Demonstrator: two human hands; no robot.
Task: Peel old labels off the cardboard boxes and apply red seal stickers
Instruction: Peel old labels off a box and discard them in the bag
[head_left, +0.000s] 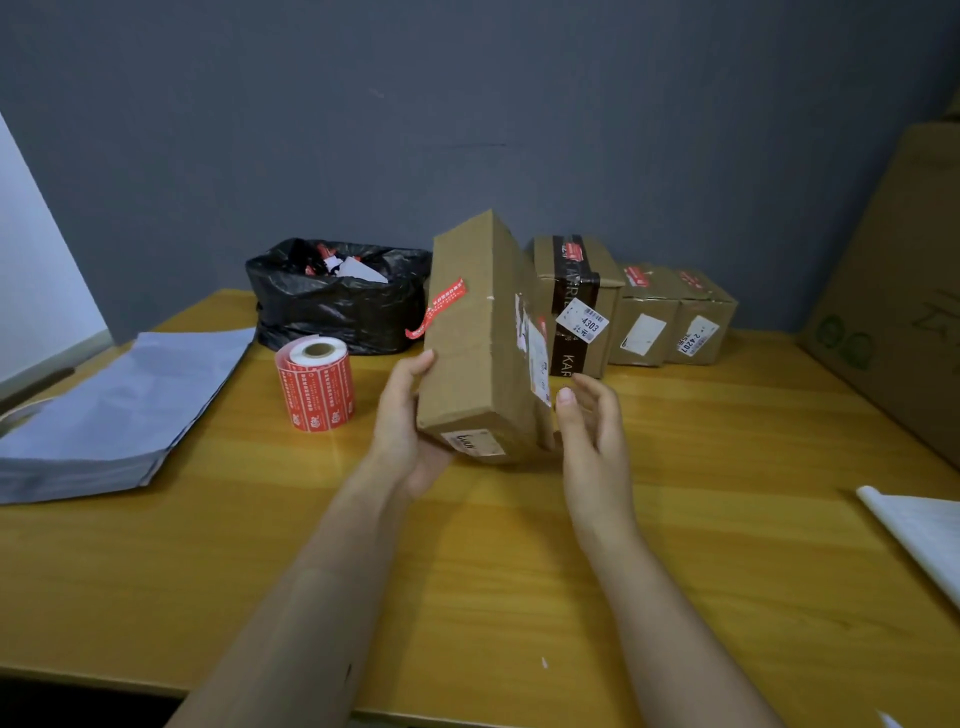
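Forearms lead to two hands: left hand (402, 415) grips the tilted cardboard box (480, 338) above the desk (467, 571); right hand (592, 426) is released beside its remaining label (537, 353). One red seal sticker (439, 306) is half-applied; sticker roll (317, 384) stands nearby.

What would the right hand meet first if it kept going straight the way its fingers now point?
Most likely the held cardboard box: the right hand is open beside its labelled side, fingers aimed up and slightly left. The gap looks small, though depth is unclear, and it could slip past toward the box with black tape.
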